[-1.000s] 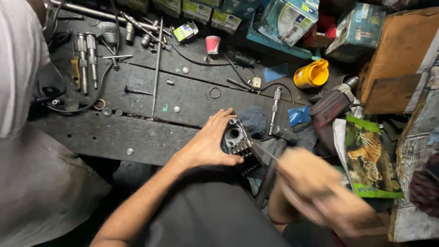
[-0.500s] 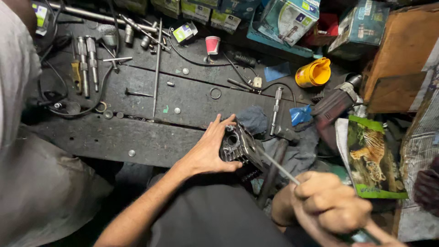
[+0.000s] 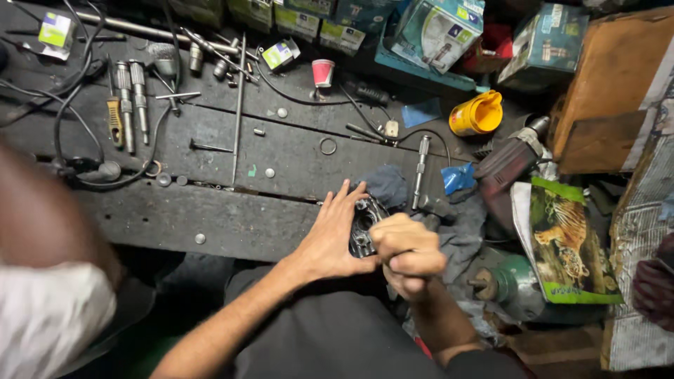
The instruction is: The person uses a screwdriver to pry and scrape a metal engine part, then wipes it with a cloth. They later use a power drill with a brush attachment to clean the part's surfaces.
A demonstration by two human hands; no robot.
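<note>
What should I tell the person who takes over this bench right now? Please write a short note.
Left hand: open palm pressed on the left side of the round metal part, steadying it at the bench edge.
Right hand: closed in a fist right against the part; what it grips is hidden.
Part: dark, with holes in its face, sitting next to a blue-grey rag.
Nearby: a ratchet lies past the rag, a yellow tub further back.
Done or left: cannot tell from this view; the part is in both hands, not set down.
</note>
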